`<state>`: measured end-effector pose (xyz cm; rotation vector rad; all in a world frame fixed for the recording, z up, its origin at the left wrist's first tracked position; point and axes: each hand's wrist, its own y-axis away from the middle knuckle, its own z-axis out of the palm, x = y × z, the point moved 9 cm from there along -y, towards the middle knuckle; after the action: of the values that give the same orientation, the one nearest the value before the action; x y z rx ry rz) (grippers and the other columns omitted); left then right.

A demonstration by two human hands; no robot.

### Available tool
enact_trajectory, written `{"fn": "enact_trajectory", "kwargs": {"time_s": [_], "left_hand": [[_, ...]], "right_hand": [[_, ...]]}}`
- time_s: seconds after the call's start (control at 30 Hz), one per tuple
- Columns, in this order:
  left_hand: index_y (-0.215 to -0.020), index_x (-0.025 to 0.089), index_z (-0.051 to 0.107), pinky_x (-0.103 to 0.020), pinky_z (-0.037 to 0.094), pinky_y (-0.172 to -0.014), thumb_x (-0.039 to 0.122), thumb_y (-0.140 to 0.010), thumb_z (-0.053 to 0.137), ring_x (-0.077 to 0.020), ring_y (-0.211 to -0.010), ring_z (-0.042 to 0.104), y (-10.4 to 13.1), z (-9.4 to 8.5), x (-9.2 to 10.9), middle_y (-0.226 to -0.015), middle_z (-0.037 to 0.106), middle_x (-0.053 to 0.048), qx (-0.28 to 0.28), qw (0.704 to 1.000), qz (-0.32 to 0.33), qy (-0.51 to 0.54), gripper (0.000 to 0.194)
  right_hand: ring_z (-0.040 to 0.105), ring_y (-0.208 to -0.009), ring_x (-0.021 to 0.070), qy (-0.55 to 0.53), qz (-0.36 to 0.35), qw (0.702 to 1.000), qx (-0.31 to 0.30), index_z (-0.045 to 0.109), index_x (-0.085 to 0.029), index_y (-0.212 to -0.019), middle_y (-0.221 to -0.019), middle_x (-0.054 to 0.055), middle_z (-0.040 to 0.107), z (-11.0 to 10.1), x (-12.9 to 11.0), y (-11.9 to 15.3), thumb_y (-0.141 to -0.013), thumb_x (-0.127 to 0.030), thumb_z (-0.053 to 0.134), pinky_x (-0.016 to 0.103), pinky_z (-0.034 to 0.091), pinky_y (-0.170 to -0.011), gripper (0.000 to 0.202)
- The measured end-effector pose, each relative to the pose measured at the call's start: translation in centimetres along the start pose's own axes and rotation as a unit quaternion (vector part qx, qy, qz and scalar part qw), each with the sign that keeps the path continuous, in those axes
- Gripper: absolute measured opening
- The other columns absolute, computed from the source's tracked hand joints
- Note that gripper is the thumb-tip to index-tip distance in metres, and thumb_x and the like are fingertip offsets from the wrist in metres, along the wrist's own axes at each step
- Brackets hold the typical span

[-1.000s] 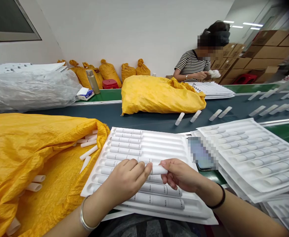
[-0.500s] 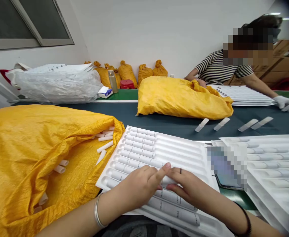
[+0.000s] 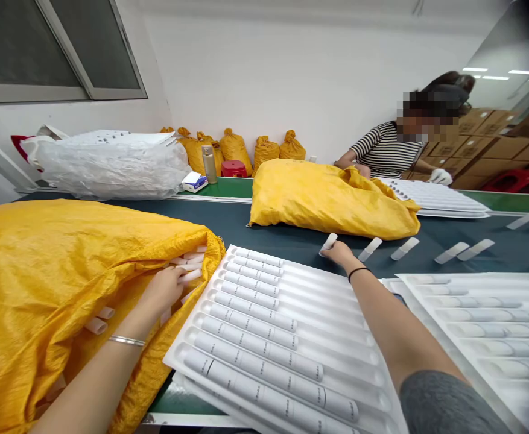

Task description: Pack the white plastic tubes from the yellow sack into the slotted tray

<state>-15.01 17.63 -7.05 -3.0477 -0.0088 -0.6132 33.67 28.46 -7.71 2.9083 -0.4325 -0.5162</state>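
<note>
My left hand [image 3: 164, 292] reaches into the mouth of a large yellow sack [image 3: 74, 241], its fingers closed on a short white plastic tube [image 3: 190, 276]. Other loose white tubes [image 3: 96, 325] lie in the sack. Over the dark belt, my right hand [image 3: 340, 253] grips a tilted white tube [image 3: 328, 242] at its lower end. Between my arms, a white ribbed tray [image 3: 332, 295] carries several rows of printed white tubes [image 3: 264, 343] laid end to end from its left side. The fingertips of my right hand are partly hidden.
Several tubes [image 3: 405, 248] stand tilted along the dark belt [image 3: 192, 211]. More trays of tubes [image 3: 494, 316] lie at right. A yellow sack [image 3: 327, 196] rests across the belt, near a person in a striped top [image 3: 384, 150] and a tray stack [image 3: 440, 196]. A plastic-wrapped stack [image 3: 114, 166] sits at back left.
My hands have parted from over the tray. The left has moved into the sack, and the right has reached forward to the belt with a tube. The co-worker's gloved hand has drawn back.
</note>
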Motion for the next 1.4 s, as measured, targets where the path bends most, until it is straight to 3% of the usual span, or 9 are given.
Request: {"fn": "enact_trajectory", "kwargs": {"time_s": [0.17,0.4,0.47,0.6,0.73,0.8,1.03,1.2,1.4], "left_hand": [[-0.109,0.018,0.061,-0.035,0.041,-0.099,0.036,-0.083,0.051,-0.0241,-0.111,0.056,2.4,-3.4,3.8,-0.117,0.063,-0.008,0.101,0.990,0.070,0.074,0.034],[-0.102,0.020,0.064,-0.040,0.042,-0.100,0.036,-0.081,0.064,-0.0241,-0.108,0.059,6.1,-3.0,10.2,-0.111,0.066,-0.008,0.108,0.932,0.125,0.324,0.026],[-0.107,0.020,0.059,-0.041,0.044,-0.097,0.035,-0.077,0.069,-0.0241,-0.107,0.060,6.6,-2.2,10.6,-0.109,0.066,-0.009,0.095,0.875,0.085,0.467,0.035],[-0.131,0.030,0.033,-0.029,0.053,-0.079,0.030,-0.072,0.074,-0.0156,-0.094,0.065,7.6,0.3,11.7,-0.097,0.067,-0.001,0.043,0.689,-0.022,0.723,0.072],[-0.109,0.025,0.052,-0.023,0.053,-0.075,0.028,-0.064,0.079,-0.0093,-0.080,0.064,9.1,2.3,13.9,-0.089,0.065,0.002,-0.018,0.616,-0.070,0.785,0.053],[-0.091,0.019,0.057,-0.024,0.052,-0.077,0.030,-0.062,0.081,-0.0108,-0.081,0.064,9.4,2.5,14.2,-0.086,0.064,0.001,-0.025,0.637,-0.056,0.768,0.040],[-0.096,0.018,0.068,-0.027,0.049,-0.072,0.038,-0.077,0.069,-0.0168,-0.081,0.062,10.1,-1.4,15.1,-0.089,0.067,-0.004,0.024,0.892,0.104,0.439,0.027],[-0.110,0.019,0.065,-0.030,0.048,-0.075,0.035,-0.085,0.060,-0.0171,-0.081,0.062,11.8,-3.3,18.2,-0.092,0.068,-0.005,0.020,0.930,0.237,0.281,0.029],[-0.113,0.017,0.061,-0.026,0.049,-0.074,0.025,-0.087,0.059,-0.0143,-0.081,0.061,13.2,-4.8,18.9,-0.090,0.066,-0.005,0.109,0.910,0.324,0.234,0.027]], "right_hand": [[0.064,-0.085,0.0267,0.043,-0.056,0.996,-0.052,0.068,-0.007,-0.082,-0.085,0.016,0.067,-0.1,-1.8,5.0,-0.086,-0.032,0.059,0.038,0.049,-0.074,0.027],[0.064,-0.072,0.0194,0.026,-0.329,0.940,-0.092,0.067,-0.018,-0.072,-0.087,0.008,0.066,7.5,-8.4,20.9,-0.082,-0.021,0.058,0.029,0.049,-0.065,0.014],[0.063,-0.076,0.0220,0.041,-0.354,0.933,-0.055,0.065,-0.016,-0.077,-0.091,0.011,0.064,7.9,-8.7,22.2,-0.078,-0.012,0.057,0.032,0.049,-0.067,0.009],[0.060,-0.074,0.0197,-0.093,-0.335,0.937,-0.009,0.057,-0.017,-0.093,-0.088,0.008,0.062,4.9,-8.8,22.4,-0.076,-0.014,0.058,0.034,0.050,-0.067,0.017],[0.061,-0.069,0.0147,-0.408,-0.359,0.834,-0.100,0.054,-0.019,-0.106,-0.086,0.005,0.063,2.0,-10.7,24.5,-0.086,-0.029,0.055,0.029,0.052,-0.062,0.022],[0.063,-0.069,0.0149,-0.475,-0.370,0.790,-0.112,0.054,-0.019,-0.112,-0.082,0.004,0.063,0.9,-11.3,25.4,-0.089,-0.032,0.055,0.029,0.053,-0.062,0.027],[0.060,-0.103,0.0209,-0.263,-0.529,0.802,0.084,0.060,-0.024,-0.117,-0.110,0.009,0.064,-3.3,-11.6,27.4,-0.089,-0.019,0.055,0.038,0.050,-0.090,0.028],[0.061,-0.102,0.0195,-0.213,-0.572,0.790,0.061,0.055,-0.023,-0.122,-0.109,0.009,0.064,-3.6,-12.7,28.3,-0.091,-0.017,0.051,0.035,0.050,-0.087,0.032],[0.064,-0.086,0.0179,-0.266,-0.497,0.826,-0.019,0.061,-0.020,-0.114,-0.098,0.009,0.068,-2.4,-12.3,26.6,-0.093,-0.031,0.051,0.030,0.051,-0.076,0.026]]}}
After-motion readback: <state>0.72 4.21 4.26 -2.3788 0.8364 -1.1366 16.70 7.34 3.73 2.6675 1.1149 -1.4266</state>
